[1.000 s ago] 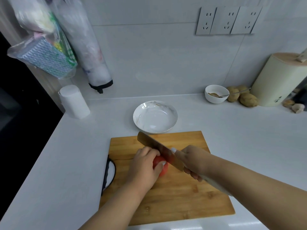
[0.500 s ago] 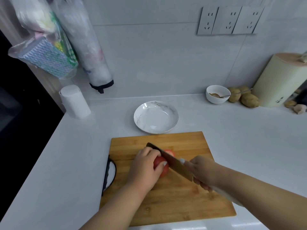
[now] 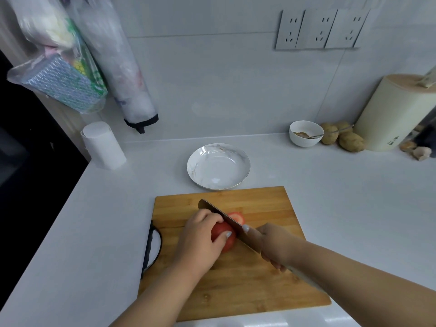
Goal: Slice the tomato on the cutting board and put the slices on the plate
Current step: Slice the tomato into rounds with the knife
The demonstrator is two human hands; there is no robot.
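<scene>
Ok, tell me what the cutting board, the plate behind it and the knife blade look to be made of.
Rectangular brown cutting board: looks like bamboo or wood, with matte grain strips running along it.
Round white plate: probably glazed ceramic, glossy, with faint marble veining and a thin golden rim.
Broad knife blade: seems to be metal, likely steel, a dull grey sheen; the right hand hides its handle.

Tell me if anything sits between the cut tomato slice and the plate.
Nothing visible does. The slice lies on the cutting board just beyond the knife, and only bare board and a strip of counter separate it from the empty plate behind the board's far edge.
</scene>
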